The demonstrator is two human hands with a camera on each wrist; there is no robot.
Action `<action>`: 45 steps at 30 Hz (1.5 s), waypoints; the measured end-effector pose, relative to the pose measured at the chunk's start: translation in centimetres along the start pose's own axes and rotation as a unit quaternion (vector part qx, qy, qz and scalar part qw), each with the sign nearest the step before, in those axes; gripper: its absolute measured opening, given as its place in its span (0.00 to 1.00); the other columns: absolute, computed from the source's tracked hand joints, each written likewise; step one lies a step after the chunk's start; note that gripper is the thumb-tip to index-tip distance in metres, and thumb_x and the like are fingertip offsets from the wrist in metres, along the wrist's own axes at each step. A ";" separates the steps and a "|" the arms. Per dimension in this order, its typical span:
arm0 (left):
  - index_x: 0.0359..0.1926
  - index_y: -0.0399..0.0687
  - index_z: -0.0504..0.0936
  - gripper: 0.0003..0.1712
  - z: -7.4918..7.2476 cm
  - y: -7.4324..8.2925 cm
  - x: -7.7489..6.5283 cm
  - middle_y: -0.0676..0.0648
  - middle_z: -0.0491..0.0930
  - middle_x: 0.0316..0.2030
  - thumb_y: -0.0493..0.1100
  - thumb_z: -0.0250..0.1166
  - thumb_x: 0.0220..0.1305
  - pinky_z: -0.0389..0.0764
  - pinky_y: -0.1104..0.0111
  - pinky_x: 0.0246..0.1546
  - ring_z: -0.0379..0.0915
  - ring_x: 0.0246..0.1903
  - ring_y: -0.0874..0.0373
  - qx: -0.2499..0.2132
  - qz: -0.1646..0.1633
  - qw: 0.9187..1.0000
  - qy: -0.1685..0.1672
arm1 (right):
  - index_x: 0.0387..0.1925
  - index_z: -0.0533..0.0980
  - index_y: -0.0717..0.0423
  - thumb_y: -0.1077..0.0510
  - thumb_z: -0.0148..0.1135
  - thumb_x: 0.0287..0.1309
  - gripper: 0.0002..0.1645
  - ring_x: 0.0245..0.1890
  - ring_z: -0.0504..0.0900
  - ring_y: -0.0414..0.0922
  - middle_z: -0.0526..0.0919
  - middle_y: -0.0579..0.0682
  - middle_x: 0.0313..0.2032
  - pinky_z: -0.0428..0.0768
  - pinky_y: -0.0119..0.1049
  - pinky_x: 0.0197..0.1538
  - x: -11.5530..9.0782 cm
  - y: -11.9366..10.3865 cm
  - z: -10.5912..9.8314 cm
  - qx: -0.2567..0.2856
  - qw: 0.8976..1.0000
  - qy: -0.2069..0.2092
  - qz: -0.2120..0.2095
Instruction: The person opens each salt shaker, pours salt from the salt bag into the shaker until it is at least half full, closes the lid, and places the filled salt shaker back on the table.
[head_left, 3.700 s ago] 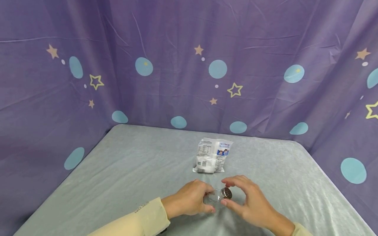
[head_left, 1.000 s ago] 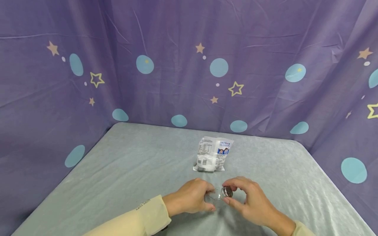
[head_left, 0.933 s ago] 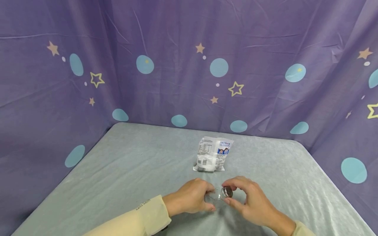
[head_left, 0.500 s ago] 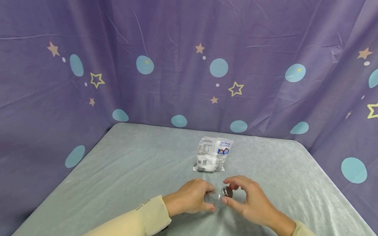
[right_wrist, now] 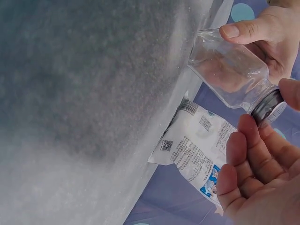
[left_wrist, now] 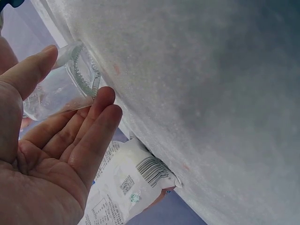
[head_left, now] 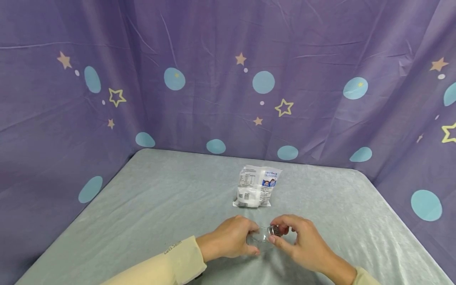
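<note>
A clear glass shaker lies tilted on its side between the two hands, its metal cap pointing right. My left hand grips the glass body between thumb and fingers. On the other end, my right hand pinches the dark, perforated cap between thumb and fingertips. In the right wrist view the cap sits on the shaker's neck, and the glass looks empty. The left wrist view shows the ridged base of the shaker close to the tablecloth.
Behind the hands a white printed packet stands on the pale grey-blue tablecloth. A purple curtain with stars and blue dots encloses the table at the back and sides.
My right fingers have come from apart around the cap onto it, loosened briefly, and now pinch it again. The left hand and the packet stay in place.
</note>
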State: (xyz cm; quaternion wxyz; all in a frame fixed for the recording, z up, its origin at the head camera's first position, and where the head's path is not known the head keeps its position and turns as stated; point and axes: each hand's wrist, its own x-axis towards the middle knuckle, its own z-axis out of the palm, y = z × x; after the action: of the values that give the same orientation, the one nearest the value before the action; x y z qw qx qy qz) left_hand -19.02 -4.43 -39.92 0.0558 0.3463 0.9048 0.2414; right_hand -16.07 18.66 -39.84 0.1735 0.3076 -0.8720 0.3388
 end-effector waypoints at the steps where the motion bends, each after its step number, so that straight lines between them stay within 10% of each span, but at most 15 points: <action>1: 0.30 0.54 0.84 0.14 0.0 0.0 0.0 0.63 0.71 0.17 0.50 0.82 0.52 0.65 0.75 0.19 0.62 0.15 0.70 0.000 0.001 1.000 0.000 | 0.43 0.82 0.36 0.52 0.78 0.56 0.14 0.32 0.79 0.34 0.79 0.27 0.31 0.71 0.33 0.36 0.0 0.0 0.0 -0.001 1.000 0.000 -0.004; 28: 0.29 0.56 0.84 0.15 0.1 -0.1 0.0 0.63 0.68 0.17 0.52 0.83 0.49 0.63 0.75 0.20 0.61 0.17 0.70 0.022 0.007 1.000 0.014 | 0.49 0.81 0.39 0.64 0.80 0.43 0.30 0.34 0.79 0.37 0.81 0.32 0.34 0.73 0.35 0.38 0.0 0.5 -1.0 0.000 0.997 0.066 -0.026; 45: 0.26 0.55 0.81 0.16 -0.1 -0.1 -0.1 0.62 0.66 0.16 0.52 0.82 0.53 0.62 0.74 0.19 0.59 0.15 0.69 -0.002 -0.005 1.000 -0.001 | 0.38 0.81 0.38 0.61 0.82 0.45 0.21 0.30 0.76 0.33 0.77 0.32 0.27 0.71 0.35 0.37 -0.1 1.3 -1.7 -0.053 0.995 0.056 0.059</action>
State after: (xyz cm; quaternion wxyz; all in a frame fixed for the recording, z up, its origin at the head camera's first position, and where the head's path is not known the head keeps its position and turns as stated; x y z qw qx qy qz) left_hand -19.00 -4.59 -39.89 0.0590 0.3417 0.9061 0.2424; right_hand -16.67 20.63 -39.27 0.2178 0.2270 -0.8944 0.3180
